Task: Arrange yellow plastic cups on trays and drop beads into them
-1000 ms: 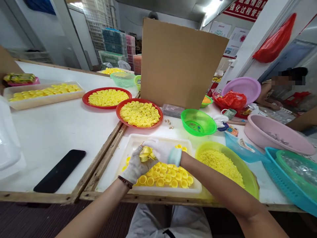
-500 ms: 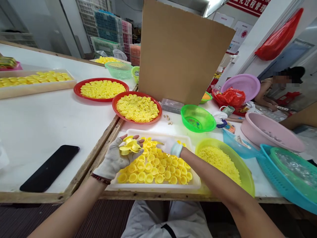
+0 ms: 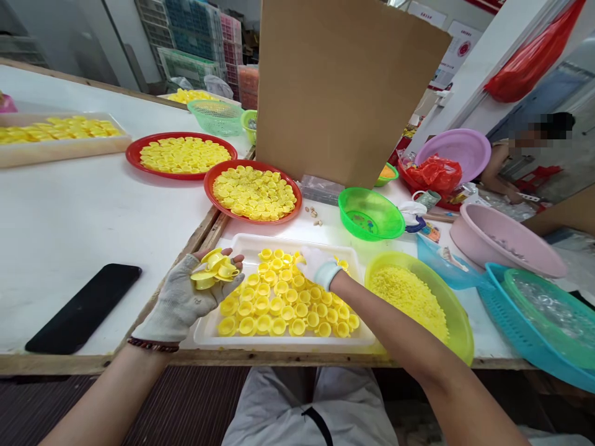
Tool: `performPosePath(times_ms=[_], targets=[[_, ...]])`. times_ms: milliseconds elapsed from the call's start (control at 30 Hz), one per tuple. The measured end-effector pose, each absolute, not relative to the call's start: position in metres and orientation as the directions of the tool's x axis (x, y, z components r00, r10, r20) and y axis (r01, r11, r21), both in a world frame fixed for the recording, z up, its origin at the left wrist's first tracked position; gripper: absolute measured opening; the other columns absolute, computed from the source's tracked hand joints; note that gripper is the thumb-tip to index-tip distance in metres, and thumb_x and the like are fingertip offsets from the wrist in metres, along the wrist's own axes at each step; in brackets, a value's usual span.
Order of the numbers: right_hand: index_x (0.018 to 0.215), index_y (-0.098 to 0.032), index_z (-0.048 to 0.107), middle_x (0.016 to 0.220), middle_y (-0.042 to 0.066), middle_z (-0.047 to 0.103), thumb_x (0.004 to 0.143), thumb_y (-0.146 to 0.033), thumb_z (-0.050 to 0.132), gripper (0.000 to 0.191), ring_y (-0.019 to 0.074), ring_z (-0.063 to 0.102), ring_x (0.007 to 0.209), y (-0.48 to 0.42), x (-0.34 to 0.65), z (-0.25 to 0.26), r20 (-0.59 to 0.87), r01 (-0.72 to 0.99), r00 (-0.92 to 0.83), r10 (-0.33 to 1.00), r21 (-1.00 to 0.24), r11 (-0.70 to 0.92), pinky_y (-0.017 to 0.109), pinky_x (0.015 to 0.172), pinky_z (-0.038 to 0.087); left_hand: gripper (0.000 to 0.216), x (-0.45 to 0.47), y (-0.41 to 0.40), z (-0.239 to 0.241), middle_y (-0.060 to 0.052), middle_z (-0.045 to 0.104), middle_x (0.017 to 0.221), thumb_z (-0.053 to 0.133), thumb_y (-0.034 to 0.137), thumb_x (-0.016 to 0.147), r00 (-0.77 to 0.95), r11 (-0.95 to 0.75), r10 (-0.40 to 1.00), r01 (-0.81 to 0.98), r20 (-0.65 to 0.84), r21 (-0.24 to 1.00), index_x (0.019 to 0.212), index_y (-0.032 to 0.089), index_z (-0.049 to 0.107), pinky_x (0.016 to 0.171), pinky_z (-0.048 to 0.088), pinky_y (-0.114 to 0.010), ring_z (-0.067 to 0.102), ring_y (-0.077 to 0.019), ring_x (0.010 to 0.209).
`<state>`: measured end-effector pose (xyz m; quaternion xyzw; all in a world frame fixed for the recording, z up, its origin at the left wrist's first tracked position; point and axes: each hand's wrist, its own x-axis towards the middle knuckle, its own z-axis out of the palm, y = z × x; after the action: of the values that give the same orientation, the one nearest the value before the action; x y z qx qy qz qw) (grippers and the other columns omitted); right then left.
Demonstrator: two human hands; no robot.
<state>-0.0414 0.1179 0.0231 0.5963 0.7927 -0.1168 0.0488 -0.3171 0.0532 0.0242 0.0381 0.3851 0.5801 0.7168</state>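
Observation:
My left hand (image 3: 183, 296), in a grey knit glove, cups a small heap of yellow plastic caps (image 3: 212, 272) over the left edge of a white tray (image 3: 237, 334). The tray holds several rows of yellow caps (image 3: 283, 303), open side up. My right hand (image 3: 315, 265), in a white glove, reaches into the tray's far side with its fingers curled down on the caps there; what it grips is hidden.
Two red plates of yellow caps (image 3: 253, 192) (image 3: 181, 155) lie beyond the tray, before a cardboard sheet (image 3: 344, 87). A yellow-green bowl of small yellow pieces (image 3: 413, 297), a green bowl (image 3: 370, 214) and pink and teal basins sit right. A black phone (image 3: 83, 308) lies left. Another person sits far right.
My hands were together over the tray; my left hand has swung out leftward with its heap of caps, palm up. My right hand stays at the tray's far side.

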Motion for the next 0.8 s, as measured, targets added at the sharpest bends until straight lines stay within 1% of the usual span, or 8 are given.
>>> performPosePath(times_ms=[167,300,367,433,500,600,700,800], targets=[[0.106,-0.014,0.067,0.102,0.01,0.072,0.097,-0.023,0.053,0.018,0.021,0.064,0.092,0.123,-0.058,0.036,-0.113,0.87,-0.482,0.869,-0.177,0.459,0.03,0.077,0.042,0.022,-0.326,0.055,0.023,-0.016,0.076,0.094,0.053,0.024,0.093,0.016,0.337,0.84,-0.798,-0.542,0.499,0.104,0.011,0.068,0.068,0.067,-0.051,0.076,-0.029,0.085],[0.101,-0.015,0.07,0.104,0.009,0.07,0.101,-0.023,0.05,0.021,0.0196,0.063,0.093,0.132,-0.108,0.028,0.081,0.649,-0.748,0.659,-0.124,0.751,0.029,0.078,0.044,0.021,-0.331,0.055,0.026,-0.017,0.075,0.093,0.053,0.022,0.093,-0.023,0.33,0.833,-0.781,-0.553,0.53,0.101,0.011,0.068,0.065,0.067,-0.046,0.075,-0.0279,0.081],[0.103,-0.015,0.072,0.105,0.011,0.071,0.099,-0.018,0.05,0.022,0.0229,0.065,0.095,0.137,-0.134,0.02,0.032,0.592,-0.806,0.592,0.0,0.806,0.032,0.076,0.045,0.019,-0.33,0.053,0.031,-0.016,0.075,0.091,0.051,0.022,0.094,-0.058,0.315,0.833,-0.767,-0.55,0.559,0.1,0.012,0.067,0.063,0.066,-0.044,0.075,-0.027,0.078],[0.102,-0.014,0.075,0.102,0.012,0.072,0.092,-0.011,0.055,0.022,0.0272,0.067,0.096,0.139,-0.149,0.017,-0.131,0.567,-0.809,0.574,0.088,0.819,0.035,0.074,0.046,0.018,-0.328,0.05,0.037,-0.015,0.075,0.09,0.05,0.021,0.094,-0.097,0.3,0.832,-0.749,-0.546,0.59,0.1,0.013,0.066,0.063,0.066,-0.043,0.075,-0.0264,0.077],[0.097,-0.013,0.077,0.097,0.012,0.073,0.088,-0.009,0.059,0.02,0.0293,0.068,0.093,0.138,-0.149,0.021,-0.248,0.574,-0.782,0.572,0.069,0.816,0.036,0.072,0.047,0.018,-0.326,0.049,0.04,-0.015,0.074,0.091,0.05,0.02,0.094,-0.126,0.291,0.827,-0.739,-0.548,0.608,0.101,0.013,0.065,0.064,0.066,-0.044,0.075,-0.0266,0.078],[0.1,-0.014,0.076,0.098,0.011,0.073,0.096,-0.018,0.056,0.021,0.0254,0.067,0.093,0.133,-0.135,0.039,-0.035,0.62,-0.779,0.626,-0.192,0.761,0.035,0.079,0.049,0.017,-0.322,0.055,0.038,-0.014,0.074,0.092,0.054,0.019,0.091,-0.108,0.298,0.833,-0.739,-0.543,0.604,0.103,0.015,0.066,0.067,0.066,-0.046,0.075,-0.0274,0.081],[0.116,-0.015,0.07,0.115,0.009,0.069,0.096,-0.025,0.063,0.024,0.0195,0.064,0.106,0.134,-0.127,0.053,0.237,0.462,-0.71,0.663,-0.554,0.693,0.031,0.09,0.05,0.016,-0.314,0.066,0.034,-0.014,0.075,0.094,0.058,0.019,0.09,0.031,0.361,0.867,-0.727,-0.498,0.583,0.103,0.015,0.067,0.069,0.066,-0.045,0.074,-0.0258,0.079],[0.109,-0.014,0.067,0.113,0.007,0.07,0.086,-0.017,0.072,0.024,0.0167,0.064,0.101,0.138,-0.133,0.055,0.172,0.375,-0.685,0.707,-0.749,0.546,0.03,0.091,0.051,0.016,-0.306,0.073,0.033,-0.012,0.074,0.094,0.061,0.023,0.091,0.17,0.423,0.878,-0.713,-0.447,0.56,0.103,0.015,0.068,0.07,0.066,-0.044,0.073,-0.023,0.074]])
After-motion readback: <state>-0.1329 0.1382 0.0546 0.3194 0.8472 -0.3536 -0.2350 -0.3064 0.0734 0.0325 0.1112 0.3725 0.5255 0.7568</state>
